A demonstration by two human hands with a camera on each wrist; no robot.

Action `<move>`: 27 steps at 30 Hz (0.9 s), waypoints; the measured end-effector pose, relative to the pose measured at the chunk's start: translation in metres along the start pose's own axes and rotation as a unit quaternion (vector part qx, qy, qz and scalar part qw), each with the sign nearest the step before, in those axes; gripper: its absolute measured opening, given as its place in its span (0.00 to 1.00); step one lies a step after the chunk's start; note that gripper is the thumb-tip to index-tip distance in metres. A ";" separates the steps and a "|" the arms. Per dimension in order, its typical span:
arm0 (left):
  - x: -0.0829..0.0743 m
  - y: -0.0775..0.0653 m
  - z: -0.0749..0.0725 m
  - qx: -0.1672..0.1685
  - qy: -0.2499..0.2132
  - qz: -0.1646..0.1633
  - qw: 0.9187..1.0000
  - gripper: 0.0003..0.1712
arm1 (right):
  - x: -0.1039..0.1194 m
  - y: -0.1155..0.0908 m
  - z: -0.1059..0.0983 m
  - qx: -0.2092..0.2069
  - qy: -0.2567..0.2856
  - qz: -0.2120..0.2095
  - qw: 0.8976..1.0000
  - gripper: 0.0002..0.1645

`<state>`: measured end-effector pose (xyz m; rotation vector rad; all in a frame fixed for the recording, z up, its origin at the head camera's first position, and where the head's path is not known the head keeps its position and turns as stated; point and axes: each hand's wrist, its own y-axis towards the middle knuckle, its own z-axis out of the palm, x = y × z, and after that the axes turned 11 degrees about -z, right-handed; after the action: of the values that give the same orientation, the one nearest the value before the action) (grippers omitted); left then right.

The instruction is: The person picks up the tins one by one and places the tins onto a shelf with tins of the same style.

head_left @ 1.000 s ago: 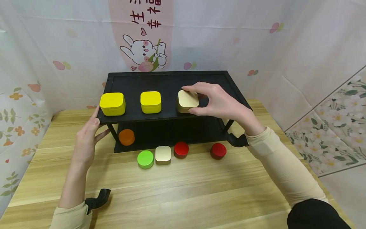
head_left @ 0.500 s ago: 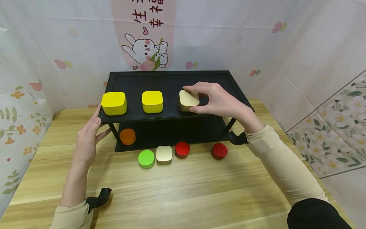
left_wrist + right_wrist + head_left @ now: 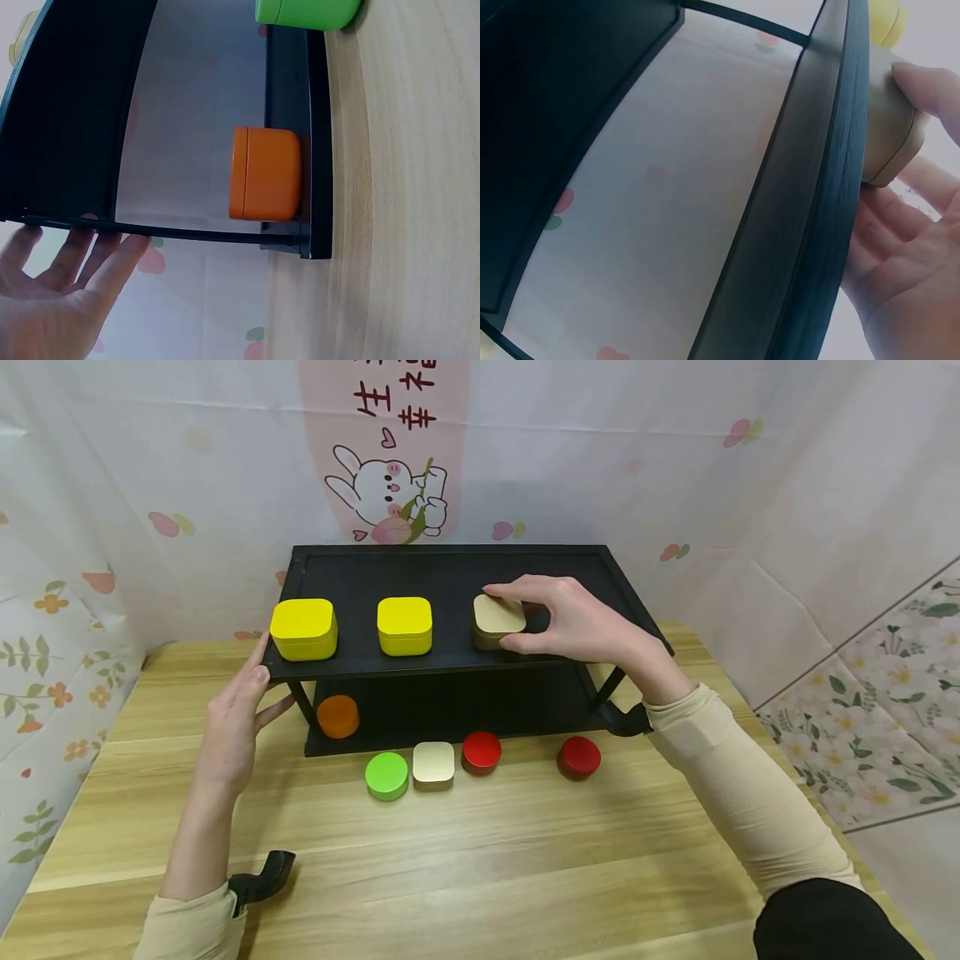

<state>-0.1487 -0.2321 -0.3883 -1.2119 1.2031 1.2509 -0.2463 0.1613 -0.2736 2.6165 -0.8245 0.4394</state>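
Note:
My right hand point(image 3: 577, 620) holds a cream-topped, gold-sided square tin point(image 3: 493, 618) between thumb and fingers, at the right part of the black two-tier shelf's point(image 3: 442, 568) top. In the right wrist view, the gold tin point(image 3: 889, 124) sits against the shelf board, thumb on one side and fingers on the other. My left hand point(image 3: 231, 727) touches the shelf's left end near its front corner. Seen from the left wrist, its fingers point(image 3: 105, 262) are extended and their tips meet the shelf's edge. Two yellow tins, one point(image 3: 303, 631) at the left corner and another point(image 3: 405, 627) mid-shelf, stand on top.
An orange round tin point(image 3: 337, 717) stands on the lower tier's left end. Along the shelf's front on the wooden table are a green round tin point(image 3: 387, 776), a cream square tin point(image 3: 433, 766) and two red tins, one point(image 3: 481, 752) near and another point(image 3: 578, 757) farther right.
The whole scene has shifted slightly rightward in the head view. Both hands and the tins keep their places relative to the shelf.

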 end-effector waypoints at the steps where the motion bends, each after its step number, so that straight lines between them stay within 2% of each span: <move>1: 0.000 0.000 0.000 0.000 0.000 0.001 1.000 0.29 | -0.001 0.000 0.000 0.001 0.000 -0.001 1.000 0.39; 20: 0.000 0.000 0.001 0.000 -0.002 0.007 1.000 0.29 | -0.003 -0.002 0.001 0.019 0.014 0.002 1.000 0.39; 27: 0.001 0.000 0.000 -0.001 0.001 0.005 1.000 0.28 | -0.001 -0.002 0.000 0.022 0.007 0.005 1.000 0.44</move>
<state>-0.1483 -0.2317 -0.3890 -1.2099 1.2115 1.2582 -0.2463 0.1633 -0.2744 2.6473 -0.8339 0.4846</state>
